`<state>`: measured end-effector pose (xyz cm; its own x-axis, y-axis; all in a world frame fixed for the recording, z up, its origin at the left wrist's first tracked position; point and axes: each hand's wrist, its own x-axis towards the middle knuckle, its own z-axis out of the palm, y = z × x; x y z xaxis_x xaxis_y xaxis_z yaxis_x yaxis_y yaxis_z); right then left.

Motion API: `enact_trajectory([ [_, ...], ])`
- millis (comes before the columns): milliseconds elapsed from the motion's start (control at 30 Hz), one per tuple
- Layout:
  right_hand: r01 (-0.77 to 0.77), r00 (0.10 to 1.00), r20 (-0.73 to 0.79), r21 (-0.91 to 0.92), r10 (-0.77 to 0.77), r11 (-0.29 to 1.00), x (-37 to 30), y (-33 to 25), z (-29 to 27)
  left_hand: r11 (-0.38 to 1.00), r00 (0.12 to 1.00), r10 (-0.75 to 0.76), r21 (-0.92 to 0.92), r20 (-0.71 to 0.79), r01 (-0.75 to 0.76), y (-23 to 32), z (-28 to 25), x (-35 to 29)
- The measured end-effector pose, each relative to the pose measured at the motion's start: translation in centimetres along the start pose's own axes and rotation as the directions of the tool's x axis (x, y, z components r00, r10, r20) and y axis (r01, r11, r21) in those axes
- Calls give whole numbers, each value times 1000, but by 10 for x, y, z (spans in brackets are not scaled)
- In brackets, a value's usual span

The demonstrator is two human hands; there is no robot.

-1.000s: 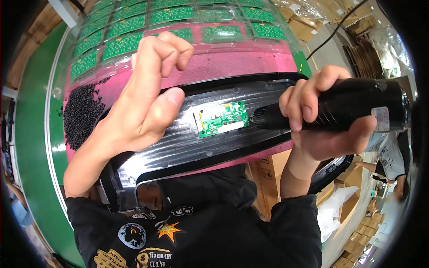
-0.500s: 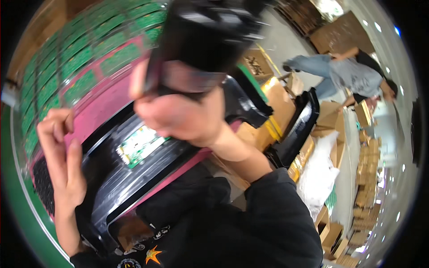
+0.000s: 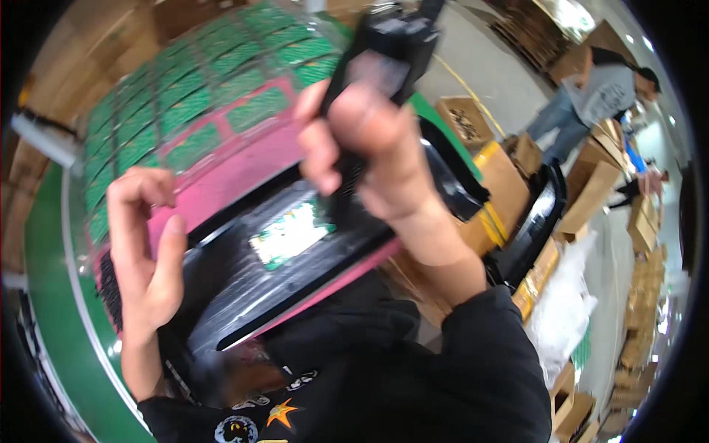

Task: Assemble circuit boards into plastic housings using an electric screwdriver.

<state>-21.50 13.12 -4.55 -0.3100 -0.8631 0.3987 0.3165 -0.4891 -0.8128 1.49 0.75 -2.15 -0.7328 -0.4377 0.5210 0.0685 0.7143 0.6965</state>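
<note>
My right hand (image 3: pixel 395 166) is raised over the work surface, its fingers wrapped round the grip of a black handheld tool (image 3: pixel 395 44). Motion blurs the tool, so its exact kind cannot be made out. Below it, a long black plastic panel (image 3: pixel 229 306) with raised edges lies on a pink mat (image 3: pixel 236 166). A green circuit board (image 3: pixel 292 235) with a bright, glaring face sits in the panel's middle. By the panel's left end is my left hand (image 3: pixel 148 255), fingers bent and thumb apart, holding nothing.
Clear trays of green boards (image 3: pixel 177 92) cover the table's far side. To the right stand cardboard boxes (image 3: pixel 491 181), another black panel (image 3: pixel 535 221) and white plastic wrap (image 3: pixel 565 310). A person (image 3: pixel 591 96) stands farther off among boxes.
The tool in my right hand has swung farther from the camera and tilted, showing more of its body. The whole view has shifted, so the table sits farther right. My left hand keeps its pose.
</note>
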Motion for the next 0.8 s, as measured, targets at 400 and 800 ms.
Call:
enact_trajectory([
  [400,-221,871,-349,348,345,911,38,-1,-45,675,619,-560,736,551,-45,-23,-46,-2],
  [800,423,654,-430,-474,-622,772,-83,-88,-76,828,928,-325,529,180,187,-6,-102,-34],
])
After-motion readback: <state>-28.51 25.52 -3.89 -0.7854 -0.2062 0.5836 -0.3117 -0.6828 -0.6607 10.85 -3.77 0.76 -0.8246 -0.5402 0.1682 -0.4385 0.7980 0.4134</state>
